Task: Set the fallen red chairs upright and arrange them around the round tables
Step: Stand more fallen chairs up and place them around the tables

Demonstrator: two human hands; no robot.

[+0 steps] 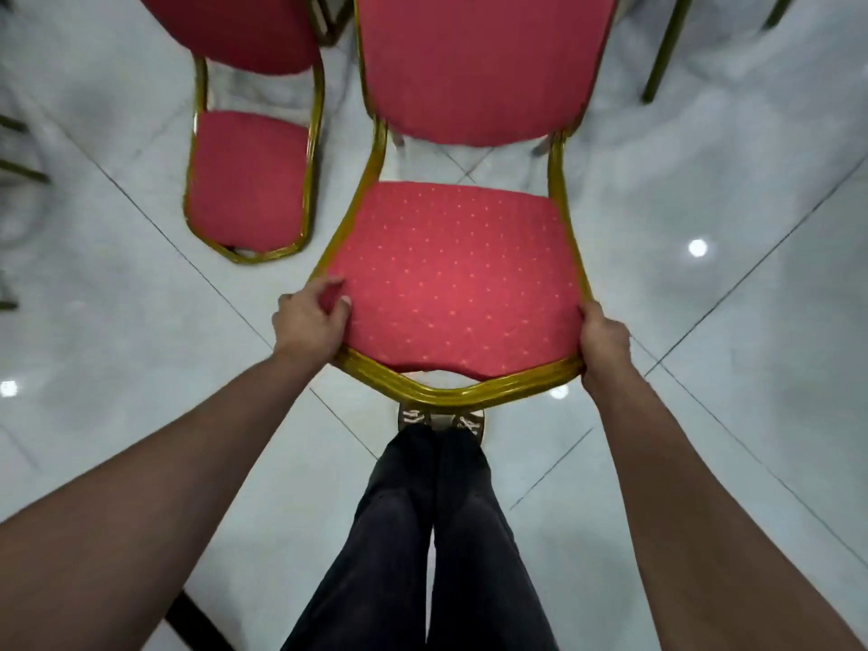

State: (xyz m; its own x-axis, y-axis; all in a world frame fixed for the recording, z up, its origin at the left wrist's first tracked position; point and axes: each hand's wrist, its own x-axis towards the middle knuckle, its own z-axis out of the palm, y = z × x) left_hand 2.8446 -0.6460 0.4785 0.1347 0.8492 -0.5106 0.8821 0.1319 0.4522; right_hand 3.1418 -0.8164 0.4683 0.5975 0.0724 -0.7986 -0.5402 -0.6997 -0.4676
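Got my left hand point(307, 319) and right hand point(603, 338) gripping the front seat corners of the chair point(453, 279), already upright on the floor point(704, 284). Next I reckon it's walking it to a worktop, none visible yet.

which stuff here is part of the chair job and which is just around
Part of the job:
- held red chair, gripped at its front seat corners by the left hand and right hand
- second red chair, beside it on the left

Just around:
- dark metal legs, top right
- tiled floor
- person's shoes
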